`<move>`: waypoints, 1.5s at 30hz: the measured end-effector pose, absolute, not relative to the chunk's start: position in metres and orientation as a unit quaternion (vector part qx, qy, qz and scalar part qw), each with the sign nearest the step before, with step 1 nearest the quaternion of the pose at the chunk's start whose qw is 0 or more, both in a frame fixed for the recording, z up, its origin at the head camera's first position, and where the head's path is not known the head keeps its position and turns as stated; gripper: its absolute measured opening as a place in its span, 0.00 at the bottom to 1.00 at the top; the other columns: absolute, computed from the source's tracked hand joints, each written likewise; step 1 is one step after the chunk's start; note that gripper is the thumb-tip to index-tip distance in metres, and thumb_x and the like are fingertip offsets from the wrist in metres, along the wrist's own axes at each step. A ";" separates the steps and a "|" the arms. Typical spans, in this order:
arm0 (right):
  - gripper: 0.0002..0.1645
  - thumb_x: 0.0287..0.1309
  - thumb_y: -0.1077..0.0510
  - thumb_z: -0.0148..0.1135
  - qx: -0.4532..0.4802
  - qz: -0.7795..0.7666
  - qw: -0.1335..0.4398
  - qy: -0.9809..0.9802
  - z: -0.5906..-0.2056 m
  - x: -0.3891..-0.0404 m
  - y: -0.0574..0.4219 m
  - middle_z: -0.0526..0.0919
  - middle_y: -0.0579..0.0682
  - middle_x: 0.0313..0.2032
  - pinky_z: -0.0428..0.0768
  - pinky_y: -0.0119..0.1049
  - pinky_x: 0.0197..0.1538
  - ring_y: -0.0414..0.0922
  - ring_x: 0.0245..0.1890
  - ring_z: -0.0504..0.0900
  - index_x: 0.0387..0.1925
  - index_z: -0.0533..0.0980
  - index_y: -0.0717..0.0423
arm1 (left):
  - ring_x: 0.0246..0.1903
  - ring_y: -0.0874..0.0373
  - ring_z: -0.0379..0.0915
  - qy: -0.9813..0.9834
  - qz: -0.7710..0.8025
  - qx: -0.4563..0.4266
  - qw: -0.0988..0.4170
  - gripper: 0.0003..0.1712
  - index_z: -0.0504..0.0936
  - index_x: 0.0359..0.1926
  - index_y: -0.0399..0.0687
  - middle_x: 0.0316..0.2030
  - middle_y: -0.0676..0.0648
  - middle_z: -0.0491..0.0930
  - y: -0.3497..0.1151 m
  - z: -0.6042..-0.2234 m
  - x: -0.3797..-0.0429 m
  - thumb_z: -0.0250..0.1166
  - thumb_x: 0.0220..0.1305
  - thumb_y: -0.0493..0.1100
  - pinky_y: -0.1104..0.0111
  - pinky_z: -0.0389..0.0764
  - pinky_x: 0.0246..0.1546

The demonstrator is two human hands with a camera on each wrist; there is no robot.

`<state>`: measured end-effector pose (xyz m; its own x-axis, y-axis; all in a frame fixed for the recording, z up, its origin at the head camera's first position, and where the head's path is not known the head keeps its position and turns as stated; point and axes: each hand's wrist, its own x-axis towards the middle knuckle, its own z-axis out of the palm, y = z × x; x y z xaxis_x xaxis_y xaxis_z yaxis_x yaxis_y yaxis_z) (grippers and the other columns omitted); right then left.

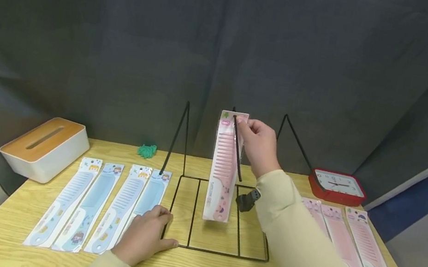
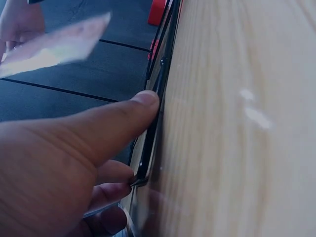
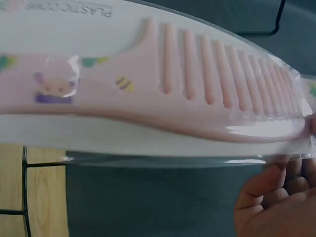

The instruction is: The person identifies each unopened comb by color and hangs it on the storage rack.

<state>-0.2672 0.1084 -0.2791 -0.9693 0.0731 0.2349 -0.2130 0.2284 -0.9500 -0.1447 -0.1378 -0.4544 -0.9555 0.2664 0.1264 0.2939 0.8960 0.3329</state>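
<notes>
My right hand (image 1: 259,144) pinches the top right edge of a packaged pink comb (image 1: 223,172), which hangs upright over the black wire rack (image 1: 220,253). The rack's middle prong (image 1: 238,149) meets the card near its top and slants down in front of it. In the right wrist view the comb's teeth and printed handle (image 3: 98,84) show through clear wrapping. My left hand (image 1: 145,234) holds the rack's front left corner. Its thumb (image 2: 145,98) lies against the front bar in the left wrist view, with fingers curled by the corner.
Several packaged blue combs (image 1: 68,204) lie on the table's left side, and packaged pink combs (image 1: 378,264) on its right. A tissue box (image 1: 64,147) with a wooden lid stands at the back left. Green string (image 1: 146,151) and a red clock (image 1: 338,186) sit near the dark curtain.
</notes>
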 end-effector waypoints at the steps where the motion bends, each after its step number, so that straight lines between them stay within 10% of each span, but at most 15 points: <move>1: 0.25 0.67 0.37 0.60 0.041 0.619 0.113 -0.776 -0.281 -0.271 0.109 0.70 0.49 0.28 0.67 0.36 0.27 0.42 0.25 0.66 0.34 0.76 0.56 | 0.51 0.46 0.77 -0.973 -0.176 -0.146 0.039 0.40 0.83 0.56 0.40 0.54 0.44 0.76 -0.138 -0.454 -0.145 0.75 0.53 0.64 0.48 0.77 0.46; 20: 0.18 0.73 0.46 0.56 0.093 0.383 0.072 -0.916 -0.373 -0.268 0.240 0.84 0.55 0.44 0.75 0.42 0.39 0.50 0.38 0.78 0.46 0.81 0.56 | 0.52 0.47 0.77 -0.971 -0.185 -0.147 0.043 0.41 0.82 0.57 0.40 0.55 0.45 0.76 -0.131 -0.451 -0.148 0.75 0.52 0.64 0.48 0.77 0.46; 30: 0.49 0.61 0.33 0.63 -0.031 0.176 -0.024 -0.984 -0.441 -0.266 0.337 0.70 0.75 0.60 0.67 0.72 0.54 0.73 0.56 0.68 0.65 0.66 0.70 | 0.51 0.46 0.78 -0.971 -0.188 -0.145 0.035 0.40 0.82 0.57 0.40 0.56 0.44 0.75 -0.129 -0.451 -0.149 0.76 0.52 0.63 0.47 0.78 0.47; 34: 0.52 0.56 0.31 0.66 -0.053 0.130 -0.063 -0.988 -0.447 -0.264 0.345 0.74 0.76 0.55 0.72 0.70 0.50 0.72 0.49 0.74 0.61 0.69 0.72 | 0.52 0.46 0.78 -0.971 -0.188 -0.144 0.035 0.40 0.82 0.57 0.40 0.56 0.44 0.75 -0.128 -0.450 -0.148 0.76 0.52 0.63 0.47 0.78 0.47; 45: 0.20 0.55 0.46 0.66 -0.038 0.153 -0.075 -0.985 -0.439 -0.267 0.340 0.81 0.54 0.27 0.77 0.50 0.36 0.51 0.27 0.76 0.30 0.81 0.62 | 0.52 0.46 0.77 -0.971 -0.191 -0.137 0.033 0.41 0.81 0.58 0.40 0.56 0.44 0.75 -0.129 -0.452 -0.152 0.76 0.52 0.63 0.46 0.77 0.48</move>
<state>-0.2672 0.3399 -0.4392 -0.9858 0.0516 -0.1598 0.0977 0.9502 -0.2960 -0.1521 -0.1291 -0.4523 -0.9600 0.2544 0.1167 0.2797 0.8892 0.3620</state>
